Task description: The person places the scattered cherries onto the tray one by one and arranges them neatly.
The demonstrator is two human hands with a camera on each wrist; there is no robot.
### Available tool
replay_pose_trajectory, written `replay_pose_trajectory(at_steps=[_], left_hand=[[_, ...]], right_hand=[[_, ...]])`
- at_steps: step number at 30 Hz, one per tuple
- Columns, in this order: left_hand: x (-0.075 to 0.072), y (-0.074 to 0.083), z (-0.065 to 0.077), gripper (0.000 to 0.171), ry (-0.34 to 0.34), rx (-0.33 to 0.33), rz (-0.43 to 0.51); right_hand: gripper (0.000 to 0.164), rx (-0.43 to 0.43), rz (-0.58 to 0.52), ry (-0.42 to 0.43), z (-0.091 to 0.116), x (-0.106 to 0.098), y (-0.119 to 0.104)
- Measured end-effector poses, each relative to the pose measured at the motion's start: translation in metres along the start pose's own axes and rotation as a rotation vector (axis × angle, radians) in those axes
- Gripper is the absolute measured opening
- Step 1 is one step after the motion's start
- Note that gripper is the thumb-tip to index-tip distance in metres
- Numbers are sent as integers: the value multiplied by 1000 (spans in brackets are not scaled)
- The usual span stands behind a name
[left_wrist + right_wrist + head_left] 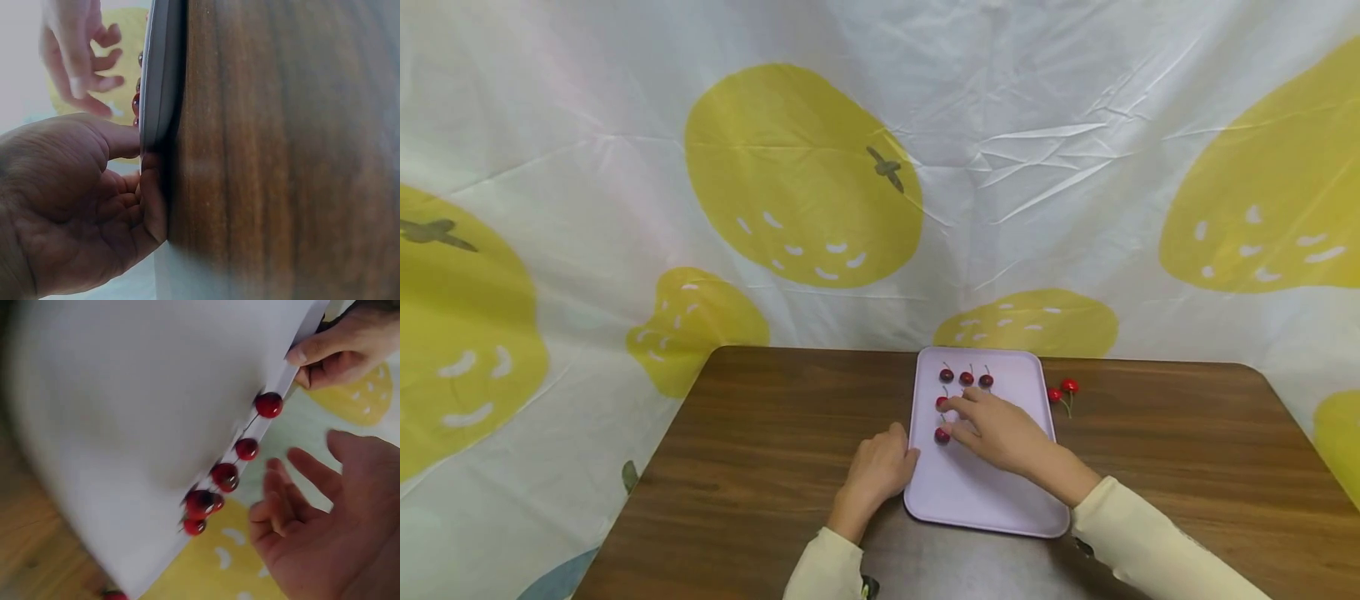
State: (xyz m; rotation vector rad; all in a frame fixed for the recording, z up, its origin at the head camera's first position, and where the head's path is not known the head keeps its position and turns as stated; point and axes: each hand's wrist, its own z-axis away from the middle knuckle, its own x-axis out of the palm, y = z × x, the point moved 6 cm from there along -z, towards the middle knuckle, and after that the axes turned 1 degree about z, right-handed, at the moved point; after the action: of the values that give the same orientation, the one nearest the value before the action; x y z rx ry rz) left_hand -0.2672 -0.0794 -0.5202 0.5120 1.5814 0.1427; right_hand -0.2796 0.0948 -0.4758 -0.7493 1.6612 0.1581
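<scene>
A pale lilac tray (985, 500) lies on the table with several red cherries on it. Three dark cherries (966, 378) form a row near its far end; two more, a far one (942, 402) and a near one (942, 435), sit down its left side. My left hand (880, 465) grips the tray's left edge, thumb over the rim and fingers curled beneath, as the left wrist view shows. Over the tray hovers my right hand (1003, 429), fingers loosely bent; in the right wrist view this hand (331, 512) holds nothing. It hides part of the tray in the head view.
Two bright red cherries joined at the stem (1070, 386) lie on the brown wooden table (1180, 450), right of the tray. A white cloth (1022, 167) printed with yellow fruit hangs behind the table's far edge.
</scene>
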Motion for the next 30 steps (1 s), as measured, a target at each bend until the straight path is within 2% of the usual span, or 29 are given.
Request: replay_pose_trajectory(at_steps=[4,9,14,18,23,30], left_hand=[[1,-1,1,27,-24,-23,24],[2,-3,1,27,-39,-41,37],[4,-1,0,28,-54,-42,37],[3,0,2,29,-66,-50,45],[4,0,3,30,-64,-51,43],[2,1,2,28,-51,-46,30]], right_hand=[[25,16,-15,111,13,-13,17],[25,71,1,179,31,-31,45],[22,110,17,245,46,-51,84],[28,107,33,315,55,-63,116],[33,83,68,299,61,-62,143],[35,76,84,234,61,-53,157]])
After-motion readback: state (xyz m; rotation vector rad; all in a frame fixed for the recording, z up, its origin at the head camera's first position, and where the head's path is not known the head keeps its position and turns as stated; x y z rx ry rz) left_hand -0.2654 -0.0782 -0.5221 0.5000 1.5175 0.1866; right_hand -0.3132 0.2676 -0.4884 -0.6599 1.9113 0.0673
